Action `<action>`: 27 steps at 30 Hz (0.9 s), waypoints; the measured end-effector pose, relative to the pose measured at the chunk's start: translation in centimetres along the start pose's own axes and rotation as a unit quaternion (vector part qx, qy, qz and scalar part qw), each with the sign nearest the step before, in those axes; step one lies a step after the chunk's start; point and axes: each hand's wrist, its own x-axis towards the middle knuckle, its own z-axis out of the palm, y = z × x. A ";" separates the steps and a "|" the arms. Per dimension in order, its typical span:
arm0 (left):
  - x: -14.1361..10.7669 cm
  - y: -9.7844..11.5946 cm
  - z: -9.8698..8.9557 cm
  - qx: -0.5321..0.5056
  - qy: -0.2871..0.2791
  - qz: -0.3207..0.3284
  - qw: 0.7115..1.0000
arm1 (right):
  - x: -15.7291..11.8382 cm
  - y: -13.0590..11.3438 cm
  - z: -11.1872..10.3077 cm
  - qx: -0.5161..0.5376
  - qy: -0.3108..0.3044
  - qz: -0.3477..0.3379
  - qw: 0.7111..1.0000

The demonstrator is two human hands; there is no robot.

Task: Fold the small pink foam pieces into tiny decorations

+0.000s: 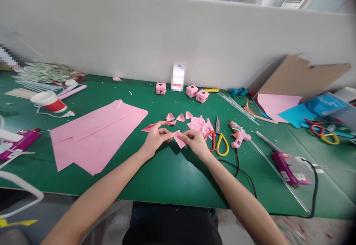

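Observation:
A small pink paper piece (179,140) is pinched between both hands above the green table. My left hand (157,137) grips its left corner with thumb and fingers closed. On the other side, my right hand (194,143) pinches its upper right edge. Just beyond the hands lie folded pink pieces (180,117) and a pile of small pink paper pieces (197,123). A pointed pink piece (148,128) rests beside my left hand. Scissors (220,137) with red and yellow handles lie right of my right hand, next to a pink glue gun (239,134).
Large pink sheets (100,137) cover the left part of the green table (155,178). Pink paper polyhedra (160,88) and a phone (178,78) stand near the grey partition. A paper cup (51,102) stands left. Right are a power strip (289,169), black cable and cardboard (294,76).

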 end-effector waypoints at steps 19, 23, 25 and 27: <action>0.0 -0.5 -0.2 -0.001 -0.053 -0.033 0.998 | -0.4 0.0 0.4 -0.076 -0.023 -0.019 0.997; 0.2 -0.7 -0.3 0.013 -0.040 -0.019 0.999 | -0.7 -0.1 0.7 -0.056 -0.053 -0.015 0.997; 0.3 -0.8 -0.4 0.015 -0.019 -0.013 1.000 | -0.7 -0.1 0.8 -0.037 -0.059 -0.009 0.998; 0.4 -0.7 -0.5 0.012 0.004 -0.005 1.000 | -0.6 -0.1 0.7 -0.015 -0.071 -0.001 0.997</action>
